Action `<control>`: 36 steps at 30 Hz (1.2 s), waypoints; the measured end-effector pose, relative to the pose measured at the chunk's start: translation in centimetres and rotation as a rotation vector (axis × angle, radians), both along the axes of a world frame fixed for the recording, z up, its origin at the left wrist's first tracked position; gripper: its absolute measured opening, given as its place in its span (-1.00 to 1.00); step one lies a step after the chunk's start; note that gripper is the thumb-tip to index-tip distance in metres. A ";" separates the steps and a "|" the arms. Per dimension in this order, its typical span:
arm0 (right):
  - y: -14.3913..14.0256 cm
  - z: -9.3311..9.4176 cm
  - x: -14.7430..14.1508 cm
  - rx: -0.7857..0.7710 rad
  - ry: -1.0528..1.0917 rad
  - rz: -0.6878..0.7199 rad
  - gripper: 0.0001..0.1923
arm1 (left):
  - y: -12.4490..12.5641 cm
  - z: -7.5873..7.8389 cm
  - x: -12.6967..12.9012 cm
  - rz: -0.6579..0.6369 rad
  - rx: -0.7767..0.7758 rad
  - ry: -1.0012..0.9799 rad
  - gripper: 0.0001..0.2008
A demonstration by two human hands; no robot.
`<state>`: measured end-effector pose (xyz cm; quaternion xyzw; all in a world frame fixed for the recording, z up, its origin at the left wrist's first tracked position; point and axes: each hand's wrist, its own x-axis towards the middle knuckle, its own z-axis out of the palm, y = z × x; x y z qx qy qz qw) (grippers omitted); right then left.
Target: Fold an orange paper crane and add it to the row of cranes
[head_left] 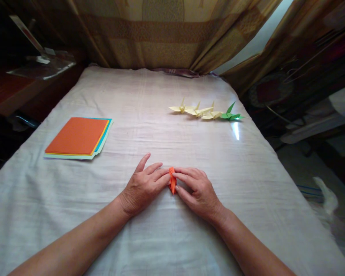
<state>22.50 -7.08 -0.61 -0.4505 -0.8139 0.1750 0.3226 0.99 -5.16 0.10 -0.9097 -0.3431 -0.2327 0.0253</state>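
A narrow, diamond-shaped piece of folded orange paper (173, 181) lies near the middle of the cloth, its pointed end toward me. From the left, the fingertips of my left hand (148, 183) hold its edge; the little finger sticks up and away, and the thumb is hidden. My right hand (198, 191) grips the other side, with fingertips along the upper part and the thumb by the lower tip.
A stack of coloured paper squares (77, 136), orange on top, lies to the left. At the back right stand several folded pale yellow cranes (199, 111) and a green crane (230, 115) in a row. White cloth (138, 99) covers the surface; a curtain (161, 34) hangs behind.
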 end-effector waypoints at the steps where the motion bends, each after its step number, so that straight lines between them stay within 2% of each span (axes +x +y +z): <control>1: 0.0 -0.1 0.0 0.005 -0.010 -0.004 -0.69 | 0.0 0.0 0.0 -0.001 0.003 0.008 -0.80; 7: 0.1 -0.1 -0.1 0.034 -0.076 -0.019 -0.64 | -0.1 0.0 0.0 0.000 0.002 0.019 -0.79; 17: 0.3 -0.1 -0.3 0.058 -0.040 -0.039 -0.79 | 0.5 0.0 0.0 0.042 -0.128 -0.108 -0.81; 31: 1.6 -0.5 -0.9 0.099 -0.087 -0.061 -0.86 | 0.8 -0.2 -0.4 0.078 -0.271 -0.123 -0.81; 36: 1.8 -0.8 -1.1 0.092 -0.082 -0.080 -0.87 | 0.8 -0.1 -0.3 0.099 -0.221 -0.124 -0.88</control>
